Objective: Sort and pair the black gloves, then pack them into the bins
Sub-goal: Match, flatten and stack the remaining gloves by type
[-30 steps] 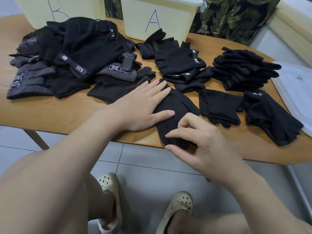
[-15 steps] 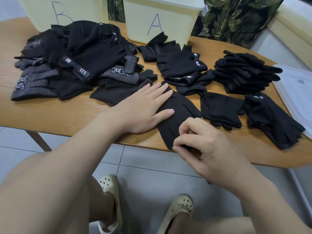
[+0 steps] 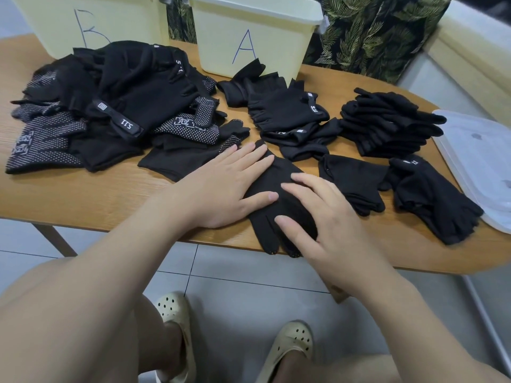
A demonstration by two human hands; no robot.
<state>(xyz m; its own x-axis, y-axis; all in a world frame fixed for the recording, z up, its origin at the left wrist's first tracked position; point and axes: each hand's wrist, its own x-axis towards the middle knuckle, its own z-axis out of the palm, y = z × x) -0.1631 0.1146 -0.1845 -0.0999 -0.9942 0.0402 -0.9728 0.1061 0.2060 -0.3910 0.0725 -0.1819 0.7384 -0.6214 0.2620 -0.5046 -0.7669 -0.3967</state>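
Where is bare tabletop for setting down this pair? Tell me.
Bare wood lies along the near edge of the table, in front of the dotted-glove heap and left of the left hand. Crowded: everything from that heap across to the clear lid.

Both forearms reach in over the counter's near edge; left hand (image 3: 221, 186) and right hand (image 3: 326, 217) lie flat, fingers straight, side by side.

Two bins are set at the back of the worktop (image 3: 83, 194), bin B (image 3: 83, 23) left of bin A (image 3: 249, 37). A large glove heap (image 3: 110, 120) is spread before bin B; smaller stacks (image 3: 387, 123) are ranged to the right. A lid (image 3: 481, 161) is laid at the right edge. One glove (image 3: 276, 178) at the near edge is covered by both hands.
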